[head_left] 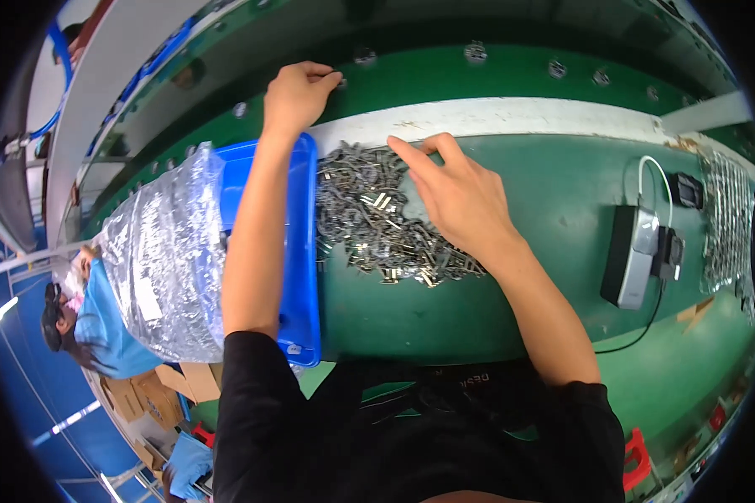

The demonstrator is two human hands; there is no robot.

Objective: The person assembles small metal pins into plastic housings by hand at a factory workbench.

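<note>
My left hand (296, 99) reaches over the green conveyor belt (419, 77) beyond the white ledge. Its thumb and fingertips are pinched together; a tiny thing at the tips is too small to make out. Close to the pile's right side is my right hand (464, 197), index finger stretched out and the other fingers loosely bent apart. Nothing shows in it. Beneath and beside it, a heap of small dark and silvery metal parts (365, 218) lies on the green tabletop (554, 201).
Small clusters of parts, such as one cluster (476, 52), sit spaced along the belt. A blue tray (302, 285) and a clear plastic bag (164, 243) stand left. On the right are a black-and-grey power box (632, 256) with cables and clear packaging (724, 226). A person in blue (113, 323) is farther left.
</note>
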